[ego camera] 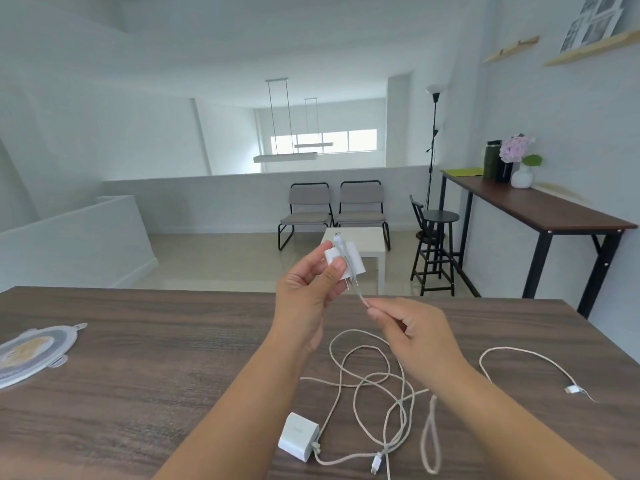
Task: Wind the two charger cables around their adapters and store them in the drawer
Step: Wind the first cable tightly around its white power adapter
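Observation:
My left hand [308,296] holds a white adapter [346,259] up above the brown table [156,368], thumb pressed on its face. A white cable runs over the adapter and down past its prongs. My right hand [412,332] pinches that cable [362,299] just below the adapter, fingers curled. The rest of the cable lies in loose loops [374,386] on the table under my right forearm. A second white adapter [299,438] lies on the table near the front, its cable trailing right. Another plug end [573,389] lies at the right. No drawer is in view.
A round clear-lidded container [31,351] sits at the table's left edge. Beyond the table are a white low table [367,242], two grey chairs, a black stool and a tall side table [554,213] with bottles and a flower vase.

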`<state>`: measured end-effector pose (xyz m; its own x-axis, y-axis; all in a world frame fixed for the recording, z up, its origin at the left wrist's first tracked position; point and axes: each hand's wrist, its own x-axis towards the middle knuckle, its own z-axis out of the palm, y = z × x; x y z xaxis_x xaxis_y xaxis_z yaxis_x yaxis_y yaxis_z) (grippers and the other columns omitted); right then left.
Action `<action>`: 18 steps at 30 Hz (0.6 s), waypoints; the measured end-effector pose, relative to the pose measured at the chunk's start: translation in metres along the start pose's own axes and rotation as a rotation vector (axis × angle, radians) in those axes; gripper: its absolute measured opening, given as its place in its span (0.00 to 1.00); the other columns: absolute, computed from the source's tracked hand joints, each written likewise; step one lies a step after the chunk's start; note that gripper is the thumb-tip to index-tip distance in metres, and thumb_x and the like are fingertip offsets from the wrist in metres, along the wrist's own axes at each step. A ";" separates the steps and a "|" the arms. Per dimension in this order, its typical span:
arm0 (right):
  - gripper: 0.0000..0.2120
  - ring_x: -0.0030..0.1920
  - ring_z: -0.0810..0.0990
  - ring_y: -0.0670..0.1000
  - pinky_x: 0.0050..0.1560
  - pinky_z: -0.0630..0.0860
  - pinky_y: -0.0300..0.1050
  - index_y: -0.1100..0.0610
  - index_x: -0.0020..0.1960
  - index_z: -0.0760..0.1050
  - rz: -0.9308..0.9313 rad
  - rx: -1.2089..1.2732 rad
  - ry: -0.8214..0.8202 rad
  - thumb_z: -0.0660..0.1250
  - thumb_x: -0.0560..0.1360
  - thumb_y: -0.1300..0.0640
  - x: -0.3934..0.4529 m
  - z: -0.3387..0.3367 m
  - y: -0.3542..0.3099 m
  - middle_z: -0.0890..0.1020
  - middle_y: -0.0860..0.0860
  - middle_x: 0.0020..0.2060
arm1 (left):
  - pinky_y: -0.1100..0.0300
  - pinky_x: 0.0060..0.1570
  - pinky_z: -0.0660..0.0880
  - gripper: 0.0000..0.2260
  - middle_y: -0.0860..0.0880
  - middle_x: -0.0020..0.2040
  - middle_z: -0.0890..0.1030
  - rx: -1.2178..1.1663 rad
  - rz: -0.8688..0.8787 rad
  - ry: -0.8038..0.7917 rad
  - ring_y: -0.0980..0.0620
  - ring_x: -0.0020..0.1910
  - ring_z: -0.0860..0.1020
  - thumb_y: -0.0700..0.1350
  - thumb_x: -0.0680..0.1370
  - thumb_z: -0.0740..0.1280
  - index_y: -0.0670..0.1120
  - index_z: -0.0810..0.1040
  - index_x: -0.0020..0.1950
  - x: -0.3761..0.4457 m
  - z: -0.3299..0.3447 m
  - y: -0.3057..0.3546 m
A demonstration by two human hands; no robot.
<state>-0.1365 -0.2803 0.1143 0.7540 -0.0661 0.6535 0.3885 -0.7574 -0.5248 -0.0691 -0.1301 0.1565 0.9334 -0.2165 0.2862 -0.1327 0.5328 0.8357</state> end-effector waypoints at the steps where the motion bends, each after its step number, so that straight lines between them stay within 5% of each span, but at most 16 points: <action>1: 0.12 0.42 0.81 0.46 0.44 0.78 0.47 0.41 0.57 0.78 -0.020 -0.068 -0.022 0.62 0.77 0.50 0.001 -0.004 0.001 0.85 0.47 0.40 | 0.67 0.37 0.78 0.19 0.47 0.46 0.80 -0.010 -0.006 0.017 0.57 0.38 0.82 0.37 0.74 0.69 0.41 0.77 0.65 0.001 0.000 -0.003; 8: 0.14 0.37 0.80 0.50 0.34 0.78 0.47 0.44 0.55 0.80 -0.084 -0.256 -0.033 0.58 0.76 0.49 -0.003 -0.007 0.001 0.80 0.45 0.34 | 0.66 0.38 0.78 0.17 0.48 0.43 0.78 0.020 0.010 0.065 0.56 0.38 0.79 0.38 0.75 0.69 0.43 0.78 0.64 0.002 -0.003 -0.011; 11: 0.16 0.35 0.80 0.49 0.31 0.77 0.44 0.44 0.53 0.81 -0.118 -0.285 -0.049 0.55 0.76 0.46 -0.008 -0.006 0.000 0.80 0.44 0.34 | 0.65 0.42 0.78 0.18 0.57 0.37 0.79 0.368 0.209 0.028 0.60 0.38 0.78 0.38 0.74 0.72 0.47 0.78 0.64 -0.002 -0.010 -0.014; 14: 0.16 0.36 0.80 0.48 0.32 0.76 0.45 0.44 0.52 0.80 -0.123 -0.282 -0.088 0.54 0.76 0.45 -0.011 -0.005 -0.003 0.81 0.44 0.35 | 0.63 0.47 0.78 0.20 0.46 0.47 0.80 0.606 0.335 -0.070 0.59 0.44 0.80 0.41 0.73 0.74 0.54 0.79 0.62 -0.006 -0.017 -0.020; 18: 0.16 0.37 0.81 0.49 0.33 0.77 0.45 0.45 0.52 0.80 -0.130 -0.272 -0.067 0.54 0.77 0.46 -0.013 -0.010 -0.005 0.82 0.44 0.36 | 0.56 0.49 0.81 0.18 0.56 0.41 0.78 0.514 0.311 -0.066 0.58 0.41 0.77 0.40 0.75 0.72 0.55 0.79 0.62 -0.007 -0.018 -0.017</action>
<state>-0.1531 -0.2824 0.1138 0.7440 0.0785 0.6636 0.3344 -0.9035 -0.2680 -0.0676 -0.1227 0.1317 0.8046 -0.1727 0.5682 -0.5554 0.1196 0.8229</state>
